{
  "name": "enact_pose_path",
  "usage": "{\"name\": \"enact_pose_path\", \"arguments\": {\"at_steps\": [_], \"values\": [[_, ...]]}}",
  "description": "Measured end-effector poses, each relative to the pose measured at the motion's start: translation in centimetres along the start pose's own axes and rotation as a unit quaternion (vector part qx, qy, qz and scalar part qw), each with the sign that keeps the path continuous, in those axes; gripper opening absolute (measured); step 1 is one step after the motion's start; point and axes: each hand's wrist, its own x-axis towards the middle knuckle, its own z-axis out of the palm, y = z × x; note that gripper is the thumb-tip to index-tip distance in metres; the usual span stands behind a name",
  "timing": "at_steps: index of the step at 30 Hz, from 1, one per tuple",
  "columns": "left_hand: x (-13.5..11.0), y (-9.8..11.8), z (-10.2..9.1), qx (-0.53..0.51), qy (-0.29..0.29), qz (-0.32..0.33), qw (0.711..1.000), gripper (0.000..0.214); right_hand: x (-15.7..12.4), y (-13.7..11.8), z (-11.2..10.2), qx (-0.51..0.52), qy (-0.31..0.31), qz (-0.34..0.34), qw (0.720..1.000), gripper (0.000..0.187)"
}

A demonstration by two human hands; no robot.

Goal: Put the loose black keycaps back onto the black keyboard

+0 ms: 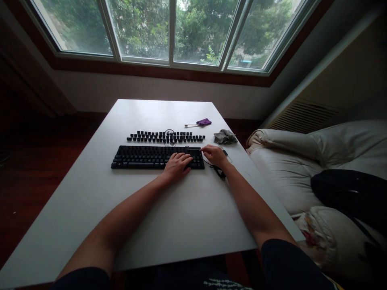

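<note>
A black computer keyboard point(139, 157) lies flat on the white table. My left hand point(177, 164) rests palm down over its right part, with the fingers stretched out across the keys. At the keyboard's upper right corner is my right hand point(214, 155), fingers bent and pressed together; whatever lies between the fingertips is too small to make out. Behind the keyboard stand loose black keycaps point(166, 139) in rows, with thin wire loops point(169, 131) among them. A black cable point(219, 172) lies coiled beside my right wrist.
A crumpled grey cloth point(225, 137) sits near the table's right edge. Farther back lie a purple cloth point(204, 121) and a thin stick point(193, 125). To the right of the table point(181, 217) stands a cream sofa point(281, 169) bearing a dark bag point(347, 191).
</note>
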Motion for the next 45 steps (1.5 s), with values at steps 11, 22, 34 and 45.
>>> {"name": "enact_pose_path", "arguments": {"at_steps": [11,22,34,45], "values": [[-0.1,-0.1,0.0,0.000,0.005,-0.003,1.000,0.049,1.0,1.0,0.5,0.033,0.020,0.081,0.996,0.025],[0.2,0.2,-0.2,0.008,-0.004,0.002,1.000,0.050,5.1,4.0,1.1,-0.104,-0.013,0.167,0.980,0.034],[0.1,0.2,-0.7,0.018,-0.009,0.018,1.000,0.051,5.9,3.0,2.2,-0.211,-0.017,0.124,0.969,0.022],[0.2,0.5,-0.6,0.014,-0.045,0.068,0.997,0.053,3.5,-1.1,-0.9,-0.170,-0.036,0.013,0.985,0.020]]}}
